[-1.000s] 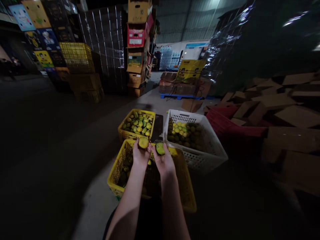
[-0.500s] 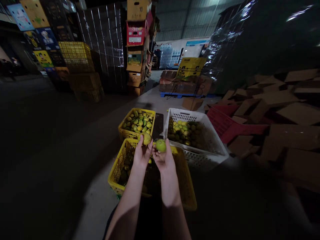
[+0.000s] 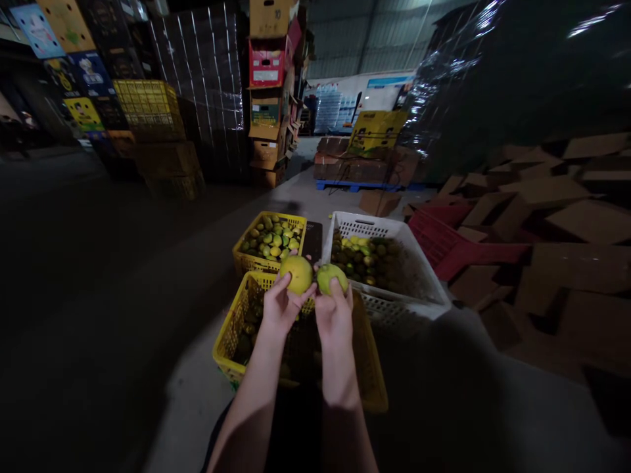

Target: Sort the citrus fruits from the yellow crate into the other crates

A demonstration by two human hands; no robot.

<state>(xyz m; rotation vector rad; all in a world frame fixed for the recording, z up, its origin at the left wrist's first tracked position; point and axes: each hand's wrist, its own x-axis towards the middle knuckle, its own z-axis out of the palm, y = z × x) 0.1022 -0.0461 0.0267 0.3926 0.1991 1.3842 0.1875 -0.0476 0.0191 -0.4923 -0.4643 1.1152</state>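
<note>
My left hand is closed round a yellow citrus fruit, its thumb on the near side. Beside it my right hand grips a greener citrus fruit, with the thumb lying over it. Both fruits are held close together above a near yellow crate, which has more fruit in its shaded left part. Behind the hands stands a smaller yellow crate full of green and yellow fruit. A white crate to the right holds fruit mostly toward its left side.
Flattened cardboard is heaped at the right, beside a red crate. Farther back are a blue pallet with boxes, a tall stack of cartons and a stacked yellow basket. A dark box sits between the crates.
Both fruits have turned in my fingers and show larger. The left one has come slightly right, and the right hand has rolled so its thumb lies over its fruit. The crates stay put.
</note>
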